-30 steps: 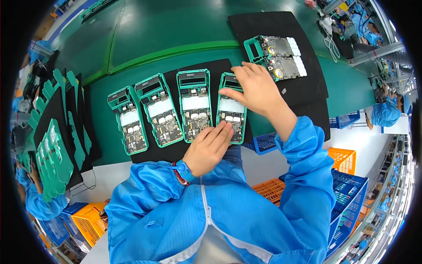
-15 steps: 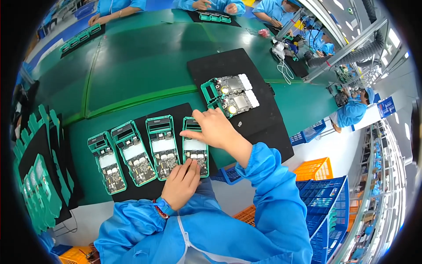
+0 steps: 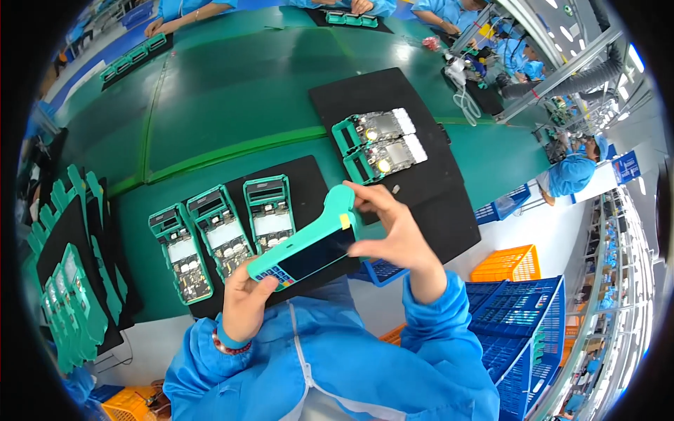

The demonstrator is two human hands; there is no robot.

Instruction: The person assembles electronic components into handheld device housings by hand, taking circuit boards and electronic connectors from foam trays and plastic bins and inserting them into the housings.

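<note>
A green handheld payment terminal (image 3: 309, 240) is raised and tilted above the near edge of the table, its dark screen and keypad facing me. My left hand (image 3: 246, 303) is closed round its keypad end, with the thumb by the keys. Round the thicker upper end curls my right hand (image 3: 401, 237), fingertips at the top and thumb by the screen's edge. To the left, three open terminal housings (image 3: 180, 256) with exposed circuit boards lie in a row on a black mat (image 3: 307, 179).
Another black mat (image 3: 439, 203) at right carries two green frames with circuit boards (image 3: 385, 158). Green housings (image 3: 78, 309) stand in racks at far left. Blue crates (image 3: 516, 330) and an orange crate (image 3: 505, 265) are below right. Co-workers (image 3: 193, 10) sit across the table.
The rightmost terminal has been lifted off the mat and turned over, so its screen and keypad show. My left hand has moved left to its keypad end. The view has shifted slightly.
</note>
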